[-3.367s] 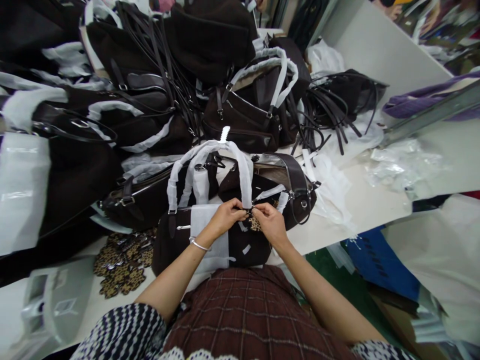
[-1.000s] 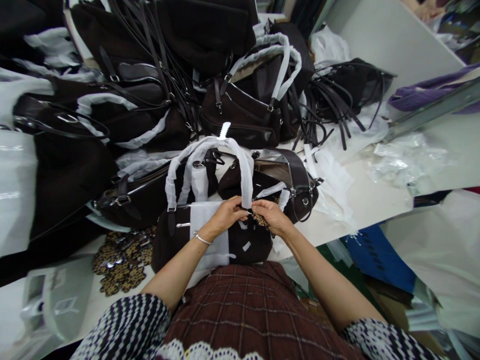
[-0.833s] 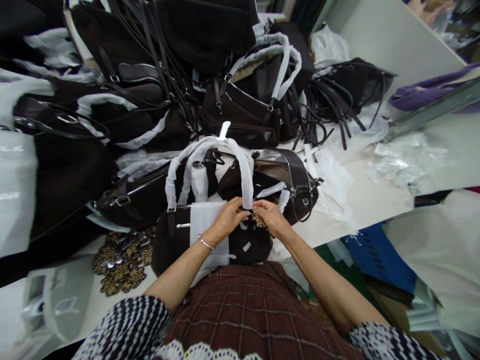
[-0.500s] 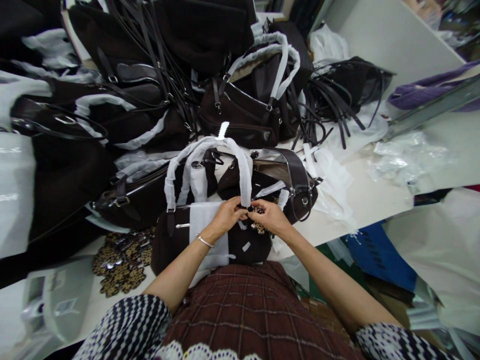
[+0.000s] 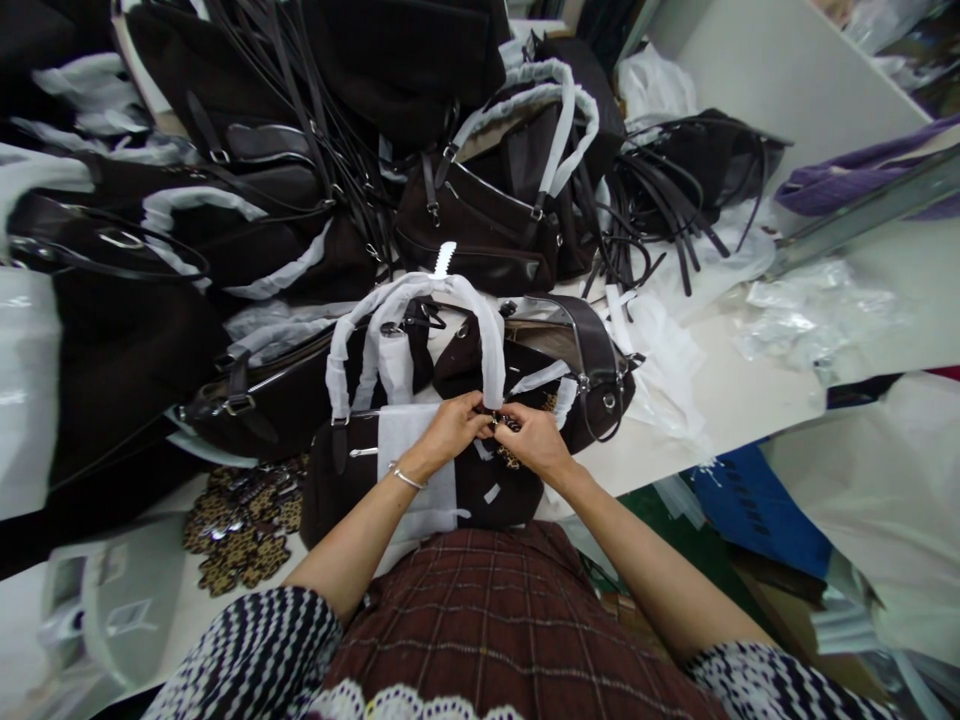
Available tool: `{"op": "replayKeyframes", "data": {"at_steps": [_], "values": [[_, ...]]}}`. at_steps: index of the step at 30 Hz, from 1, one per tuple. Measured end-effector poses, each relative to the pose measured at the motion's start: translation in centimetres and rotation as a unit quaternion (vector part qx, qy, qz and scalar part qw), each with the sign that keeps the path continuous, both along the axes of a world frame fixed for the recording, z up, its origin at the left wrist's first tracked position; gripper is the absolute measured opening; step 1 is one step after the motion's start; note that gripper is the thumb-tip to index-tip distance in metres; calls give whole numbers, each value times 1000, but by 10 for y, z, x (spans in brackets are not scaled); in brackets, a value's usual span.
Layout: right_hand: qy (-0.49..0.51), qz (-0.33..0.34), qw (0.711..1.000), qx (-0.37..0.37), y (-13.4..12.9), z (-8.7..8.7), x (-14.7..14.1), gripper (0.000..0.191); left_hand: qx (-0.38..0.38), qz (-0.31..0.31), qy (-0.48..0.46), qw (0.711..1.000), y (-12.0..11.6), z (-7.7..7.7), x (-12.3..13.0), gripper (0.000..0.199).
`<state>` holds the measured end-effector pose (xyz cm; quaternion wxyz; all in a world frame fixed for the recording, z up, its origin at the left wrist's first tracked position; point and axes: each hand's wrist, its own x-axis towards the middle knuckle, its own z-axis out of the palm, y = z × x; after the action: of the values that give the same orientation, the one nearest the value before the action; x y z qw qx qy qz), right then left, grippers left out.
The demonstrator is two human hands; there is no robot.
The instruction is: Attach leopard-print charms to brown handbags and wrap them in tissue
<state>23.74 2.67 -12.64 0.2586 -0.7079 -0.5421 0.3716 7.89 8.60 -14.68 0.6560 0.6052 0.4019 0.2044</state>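
Observation:
A dark brown handbag point(image 5: 341, 510) lies in front of me. Its two handles point(image 5: 491, 345) are wrapped in white and arch up, and a white sheet point(image 5: 397, 440) covers part of its front. My left hand point(image 5: 450, 435) pinches at the foot of the right-hand end of the handle. Opposite it, my right hand point(image 5: 536, 442) is closed with its fingertips at the same spot. A leopard-print charm point(image 5: 510, 457) hangs beneath the right fingers, partly hidden by them. The small fastening between the fingertips is too small to make out.
A pile of leopard-print charms point(image 5: 240, 540) lies at left beside a grey plastic dispenser point(image 5: 112, 600). Behind stand several dark bags, one with wrapped handles point(image 5: 480, 225). Loose black straps point(image 5: 675, 215) and clear plastic bags point(image 5: 817, 310) lie to the right. A blue bag point(image 5: 757, 500) sits below the table edge.
My right hand has turned slightly and its fingers have closed in nearer the left fingertips. The handbag stays in place; the view has shifted a little.

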Motion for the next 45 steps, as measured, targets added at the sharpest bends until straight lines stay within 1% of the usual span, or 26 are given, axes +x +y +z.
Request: {"op": "replayKeyframes", "data": {"at_steps": [6, 7, 9, 12, 14, 17, 19, 23, 25, 26, 27, 28, 30, 31, 32, 33, 34, 36, 38, 40, 42, 44, 45], "values": [[-10, 20, 1000, -6, 1, 2, 2, 34, -13, -5, -8, 1000, -2, 1, -1, 12], [-7, 22, 1000, -9, 2, 1, 3, 34, 0, -9, -4, 1000, -3, 0, -2, 13], [12, 10, 1000, -26, 4, -2, 5, 31, 54, -15, 7, 998, -5, -2, -4, 14], [55, -46, 995, -74, 9, -11, 6, 25, 155, -9, 40, 987, -9, -8, -6, 17], [85, -85, 988, -97, 11, -17, 3, 22, 193, 5, 58, 979, -12, -10, -6, 18], [140, -138, 975, -99, 13, -21, -3, 22, 217, 24, 73, 973, -15, -10, -4, 17], [158, -155, 971, -89, 13, -19, -5, 24, 224, 37, 87, 970, -16, -8, -2, 15], [124, -124, 980, -91, 8, -13, -2, 22, 233, 73, 115, 963, -19, -7, 0, 15], [150, -132, 974, -101, 5, -12, -2, 23, 243, 92, 119, 958, -21, -9, 0, 15], [188, -154, 964, -104, 4, -12, -2, 25, 250, 103, 119, 955, -22, -11, 0, 14], [238, -186, 948, -103, 3, -12, -3, 27, 259, 110, 119, 952, -23, -12, 0, 13], [291, -228, 924, -96, 2, -12, -4, 29, 268, 113, 117, 950, -23, -13, -1, 12], [377, -316, 868, -72, 2, -11, -5, 31, 276, 110, 108, 949, -23, -13, -1, 12], [403, -348, 844, -61, 2, -9, -3, 32, 268, 106, 101, 952, -23, -12, -2, 12], [417, -365, 831, -54, 1, -6, -2, 33, 248, 101, 92, 959, -23, -10, -2, 12], [423, -364, 828, -53, 0, -2, 0, 33, 217, 100, 82, 967, -23, -7, -3, 15], [423, -348, 835, -53, -2, 3, 2, 33, 177, 103, 73, 976, -24, -3, -4, 19], [410, -302, 859, -55, -8, 13, 5, 33, 91, 122, 54, 987, -27, 4, -8, 29], [399, -270, 874, -60, -17, 21, 7, 33, 35, 153, 46, 986, -31, 10, -16, 31], [397, -254, 878, -81, -28, 27, 10, 34, 38, 189, 63, 979, -34, 15, -25, 25], [401, -235, 879, -105, -39, 31, 14, 34, 67, 216, 77, 971, -31, 20, -31, 22], [395, -213, 888, -102, -49, 33, 21, 32, 77, 225, 47, 970, -21, 25, -29, 30], [391, -201, 893, -91, -53, 34, 24, 30, 65, 221, 14, 973, -13, 29, -25, 37]]}}
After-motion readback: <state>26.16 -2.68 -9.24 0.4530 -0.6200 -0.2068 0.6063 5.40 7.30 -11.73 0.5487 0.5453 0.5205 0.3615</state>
